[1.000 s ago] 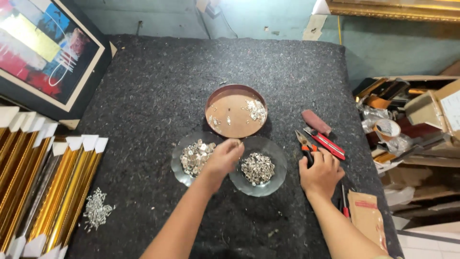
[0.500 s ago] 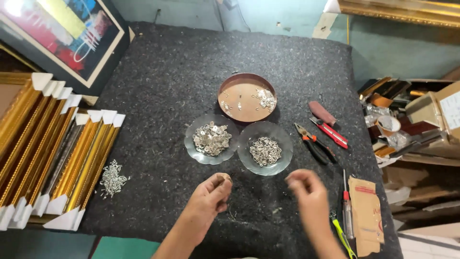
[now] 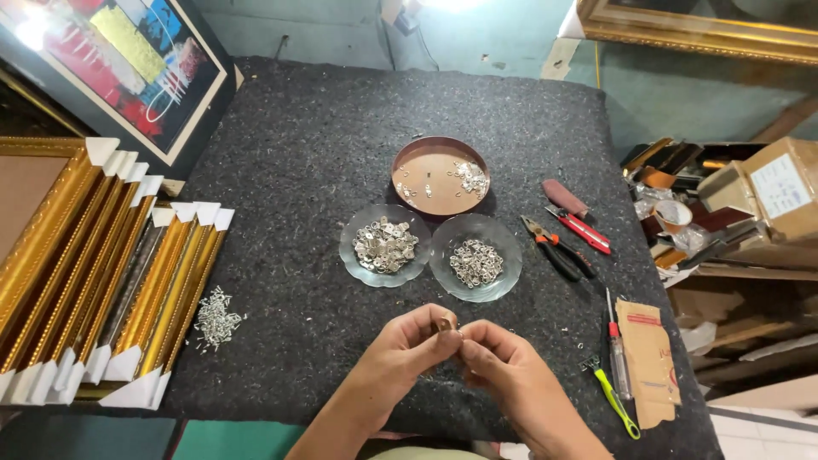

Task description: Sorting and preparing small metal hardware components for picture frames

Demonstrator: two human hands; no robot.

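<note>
Metal piece pinched between two hands

Metal, small and brownish, the little piece (image 3: 444, 324) sits between the fingertips of both hands, low in the middle of the picture, above the near edge of the tabletop (image 3: 298, 213). The left hand (image 3: 409, 345) has its fingers curled and pinches the piece from the left side. The right hand (image 3: 503, 358) meets it from the right, fingers also bent, the tips touching the same piece. What kind of piece it is, I cannot tell; it is too small.

Just beyond the hands two glass dishes stand side by side on the dark felt. The left glass dish (image 3: 384, 244) holds a heap of small silver hangers, and the right glass dish (image 3: 475, 256) holds a smaller heap. Behind them, touching both, is a round brown tray (image 3: 440, 175) with a few metal bits. To the right lie pliers (image 3: 555, 249), a red cutter (image 3: 579, 230), a screwdriver (image 3: 615, 347) and a piece of cardboard (image 3: 649, 358). To the left, a little pile of screws (image 3: 216, 318) lies near a row of gold picture frames (image 3: 111, 273).
</note>
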